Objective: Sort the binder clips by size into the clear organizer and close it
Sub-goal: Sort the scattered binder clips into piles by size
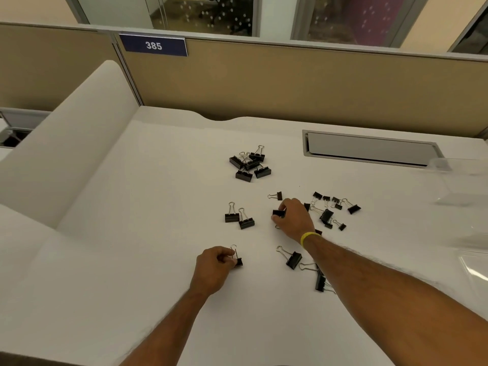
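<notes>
My left hand [214, 269] pinches a clip [238, 262], my right hand [293, 217] clamps a second clip [278, 213] in the middle of the worktop [158, 207]; I judge both light, stiff, best held by the black body.

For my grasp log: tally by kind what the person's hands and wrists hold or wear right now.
Black binder clips: 2, one in the left hand, one in the right hand
Yellow wristband: 1
Total: 3

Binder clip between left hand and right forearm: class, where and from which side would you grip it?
Probably the binder clip by its wire handles, from the upper left: they point that way off its black body, while the right forearm crowds the other side.
</notes>
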A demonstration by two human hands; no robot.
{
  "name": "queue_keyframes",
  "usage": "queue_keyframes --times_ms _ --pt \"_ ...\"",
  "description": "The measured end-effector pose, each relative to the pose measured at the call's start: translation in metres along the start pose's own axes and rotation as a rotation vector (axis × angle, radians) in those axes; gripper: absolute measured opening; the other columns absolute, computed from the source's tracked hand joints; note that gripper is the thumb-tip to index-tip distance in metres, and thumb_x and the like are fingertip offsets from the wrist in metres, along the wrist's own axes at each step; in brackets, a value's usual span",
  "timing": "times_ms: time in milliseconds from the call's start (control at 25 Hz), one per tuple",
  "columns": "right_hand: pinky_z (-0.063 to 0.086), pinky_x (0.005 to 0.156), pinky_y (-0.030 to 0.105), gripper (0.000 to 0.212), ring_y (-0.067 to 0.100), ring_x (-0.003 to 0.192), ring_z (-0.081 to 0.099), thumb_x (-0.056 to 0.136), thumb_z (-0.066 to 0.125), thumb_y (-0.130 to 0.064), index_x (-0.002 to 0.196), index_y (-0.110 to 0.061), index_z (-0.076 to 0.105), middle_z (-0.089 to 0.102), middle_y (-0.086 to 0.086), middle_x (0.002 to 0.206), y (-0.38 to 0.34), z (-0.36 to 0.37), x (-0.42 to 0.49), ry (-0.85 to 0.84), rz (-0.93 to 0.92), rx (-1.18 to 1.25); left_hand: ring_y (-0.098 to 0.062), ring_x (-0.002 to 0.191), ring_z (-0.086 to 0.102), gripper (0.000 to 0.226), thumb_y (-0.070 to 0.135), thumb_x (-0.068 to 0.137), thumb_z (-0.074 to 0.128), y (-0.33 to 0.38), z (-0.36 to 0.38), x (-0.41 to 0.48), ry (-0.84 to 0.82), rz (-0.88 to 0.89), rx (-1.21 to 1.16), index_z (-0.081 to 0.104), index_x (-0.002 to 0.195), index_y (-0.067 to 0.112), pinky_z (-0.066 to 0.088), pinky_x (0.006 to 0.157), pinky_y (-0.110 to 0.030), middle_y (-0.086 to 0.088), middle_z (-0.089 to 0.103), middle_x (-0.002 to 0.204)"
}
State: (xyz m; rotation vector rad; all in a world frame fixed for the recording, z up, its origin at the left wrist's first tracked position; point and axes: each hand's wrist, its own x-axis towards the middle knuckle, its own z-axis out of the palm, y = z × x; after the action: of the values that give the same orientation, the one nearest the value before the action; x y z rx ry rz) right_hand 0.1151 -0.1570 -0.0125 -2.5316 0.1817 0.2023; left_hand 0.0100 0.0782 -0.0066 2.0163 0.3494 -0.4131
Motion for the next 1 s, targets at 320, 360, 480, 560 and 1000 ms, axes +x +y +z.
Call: queue_keyframes --times_ms 320,360,480,560,1000 --pt "0.044 0.059 0.023 0.013 0.019 0.070 0.053 0.084 0.068 -0.012 0.082 -0.009 0.056 0.058 0.006 0.081 0.010 -0.003 -0.013 0.054 0.037 0.199 -0.006 0.068 0.060 0.022 0.020 0.072 0.082 -0.005 0.002 -0.007 0.030 0.054 0.149 0.066 0.086 0.027 0.048 0.068 -0.014 0.005 0.067 0.080" --pt "0.045 0.058 0.020 0.010 0.017 0.068 0.055 0.085 0.068 -0.008 0.084 -0.008 0.057 0.059 0.007 0.080 0.010 -0.004 -0.014 0.052 0.062 0.280 -0.006 0.068 0.060 0.023 0.020 0.071 0.082 -0.005 0.001 -0.007 0.030 0.057 0.158 0.065 0.086 0.026 0.047 0.067 -0.013 0.005 0.066 0.080" --pt "0.059 0.069 0.030 0.021 0.024 0.077 0.066 0.087 0.060 0.006 0.106 -0.004 0.061 0.060 0.011 0.084 0.006 -0.008 -0.015 0.000 0.239 0.712 -0.004 0.066 0.059 0.023 0.021 0.072 0.082 -0.006 0.001 -0.006 0.030 0.072 0.155 0.066 0.087 0.024 0.043 0.062 -0.007 0.005 0.066 0.078" --pt "0.060 0.072 0.029 0.034 0.027 0.081 0.069 0.088 0.049 0.017 0.115 -0.001 0.059 0.060 0.012 0.090 0.001 -0.011 -0.019 -0.069 0.323 0.965 -0.004 0.067 0.059 0.019 0.022 0.075 0.080 -0.007 0.000 -0.004 0.033 0.071 0.145 0.068 0.090 0.022 0.042 0.061 -0.006 0.005 0.067 0.078" --pt "0.058 0.069 0.031 0.021 0.024 0.076 0.070 0.081 0.072 0.001 0.101 0.003 0.065 0.072 0.023 0.094 -0.010 -0.006 -0.068 -0.189 0.289 0.827 -0.004 0.069 0.060 0.014 0.018 0.082 0.071 -0.007 0.002 -0.004 0.051 0.079 0.153 0.070 0.096 0.015 0.043 0.063 -0.009 0.006 0.066 0.077"
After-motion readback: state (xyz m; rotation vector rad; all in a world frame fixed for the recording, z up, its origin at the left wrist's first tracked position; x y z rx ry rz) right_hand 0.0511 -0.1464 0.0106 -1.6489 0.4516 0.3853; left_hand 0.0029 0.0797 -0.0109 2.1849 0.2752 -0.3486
